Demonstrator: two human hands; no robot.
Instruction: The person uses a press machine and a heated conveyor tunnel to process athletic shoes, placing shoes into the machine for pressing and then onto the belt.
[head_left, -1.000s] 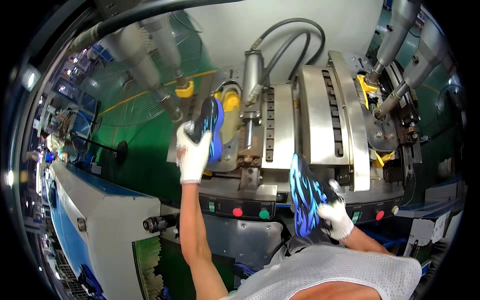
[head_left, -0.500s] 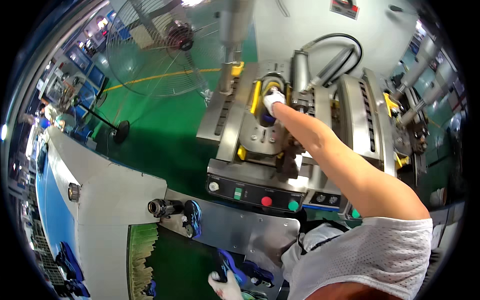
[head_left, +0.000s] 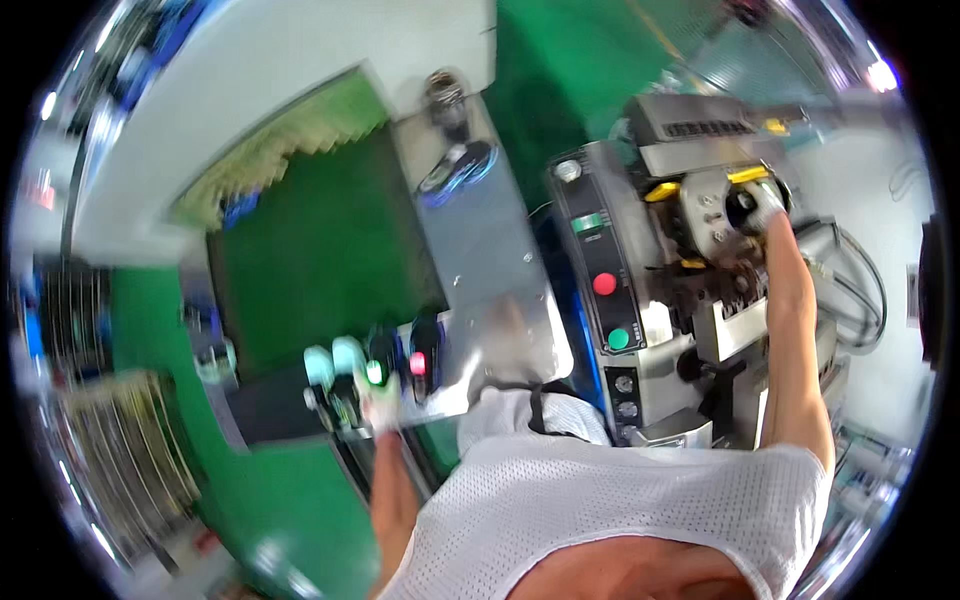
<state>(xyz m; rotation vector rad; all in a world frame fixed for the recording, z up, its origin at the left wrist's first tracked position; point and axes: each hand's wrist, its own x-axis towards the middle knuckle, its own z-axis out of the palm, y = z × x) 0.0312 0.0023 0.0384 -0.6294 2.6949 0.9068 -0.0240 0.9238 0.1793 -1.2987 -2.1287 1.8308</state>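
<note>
My left hand (head_left: 380,405), in a white glove, is closed around the near end of a dark shoe (head_left: 381,350) on the left; motion blurs its fingers. Another dark shoe (head_left: 426,345) stands just to its right, and shoes with pale mint-coloured parts (head_left: 333,362) are on its left. My right arm stretches far to the right, into a metal press machine (head_left: 690,128). There my gloved right hand (head_left: 769,203) grips a dark shoe (head_left: 742,209) seated between yellow pads; part of the fingers is hidden.
A control panel (head_left: 597,250) with a red and a green button runs along the machine's near side. A metal shelf (head_left: 490,235) carries a black-and-blue shoe (head_left: 457,174) and a cylindrical metal part (head_left: 446,100). A green conveyor belt (head_left: 315,240) passes under a fringed curtain (head_left: 290,140).
The view has swung to the left, so the machine now appears at the right and the belt at the left. My left hand stays by the shoes and my right hand stays inside the machine.
</note>
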